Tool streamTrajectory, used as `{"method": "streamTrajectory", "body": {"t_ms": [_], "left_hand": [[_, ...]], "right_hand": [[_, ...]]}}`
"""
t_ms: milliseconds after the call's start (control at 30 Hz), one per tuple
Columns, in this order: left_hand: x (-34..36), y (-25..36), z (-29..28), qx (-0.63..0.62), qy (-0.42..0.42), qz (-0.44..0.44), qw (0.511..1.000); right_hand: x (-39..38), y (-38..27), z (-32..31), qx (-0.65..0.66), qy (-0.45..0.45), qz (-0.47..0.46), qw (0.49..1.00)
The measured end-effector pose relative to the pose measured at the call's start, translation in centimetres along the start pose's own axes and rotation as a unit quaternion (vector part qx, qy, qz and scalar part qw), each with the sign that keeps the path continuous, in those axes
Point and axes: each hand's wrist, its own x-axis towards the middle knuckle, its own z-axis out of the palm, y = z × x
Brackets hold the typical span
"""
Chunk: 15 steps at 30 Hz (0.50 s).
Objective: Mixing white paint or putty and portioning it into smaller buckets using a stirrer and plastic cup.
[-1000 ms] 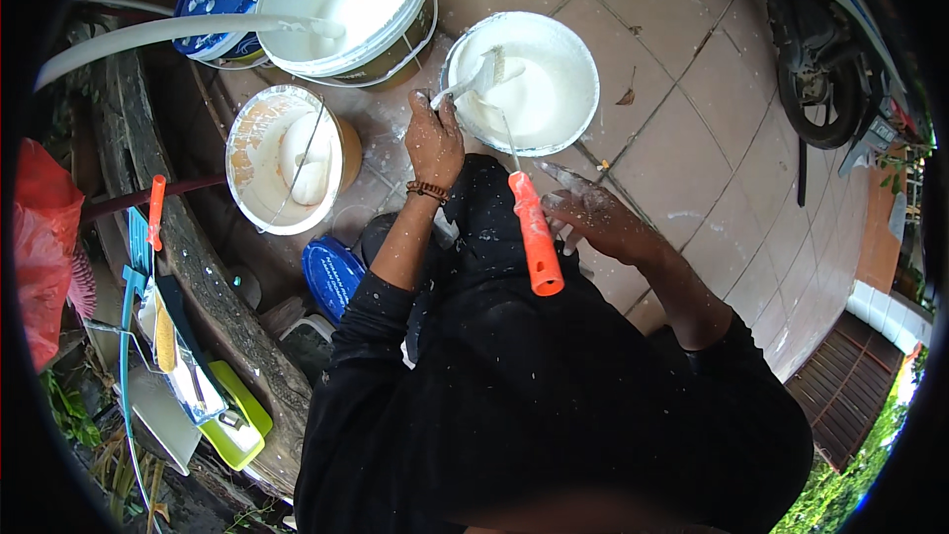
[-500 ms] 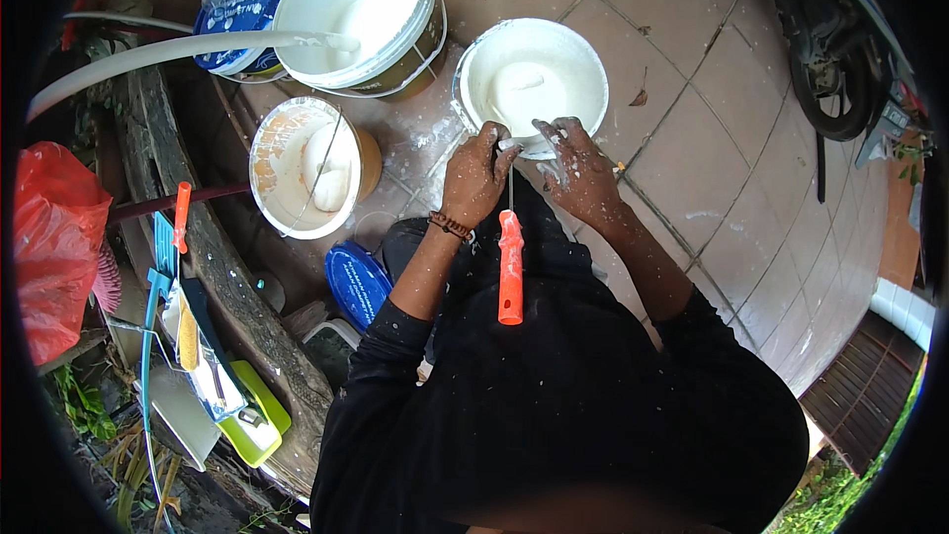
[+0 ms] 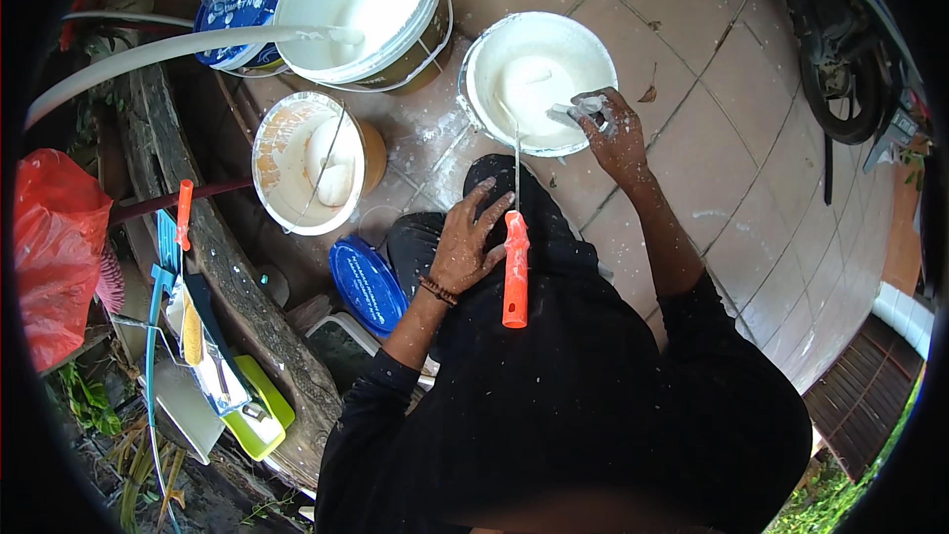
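Observation:
A white bucket point(image 3: 605, 59) of white paint stands in front of my knees. The orange-handled paint roller point(image 3: 515, 272) leans against it, its thin metal rod running over the near rim; the other end is lost in the white. My left hand point(image 3: 463, 242), speckled white, lies over my dark-trousered leg with fingers spread, its thumb close beside the orange handle. Over the bucket's right rim, the fingers of my right hand point(image 3: 621, 143) are bent together around a small pale, whitish-grey piece point(image 3: 581, 115) that I cannot identify. White smears coat those fingers.
Left of the bucket are a larger paint bucket point(image 3: 432, 15) with a pale hose point(image 3: 198, 42) over it and a smaller stained bucket point(image 3: 265, 163). A blue lid point(image 3: 366, 285) lies by my left leg. Roller tools point(image 3: 193, 331) rest beside a log point(image 3: 262, 316). A motorbike point(image 3: 840, 69) stands right.
My left hand has left the bucket's near rim and come back over my leg. My right hand has moved right and up along the rim, holding the pale piece.

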Motion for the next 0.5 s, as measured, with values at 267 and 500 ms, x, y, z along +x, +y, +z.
{"method": "streamTrajectory", "body": {"t_ms": [267, 500], "left_hand": [[10.3, -0.7, -0.4, -0.172, 0.231, 0.048, 0.956], [24.9, -3.0, -4.9, -0.005, 0.346, -0.024, 0.938]], "right_hand": [[2.7, -1.1, -1.2, -0.040, 0.009, 0.055, 0.998], [5.3, 7.9, 5.4, -0.170, -0.142, 0.067, 0.973]]}}
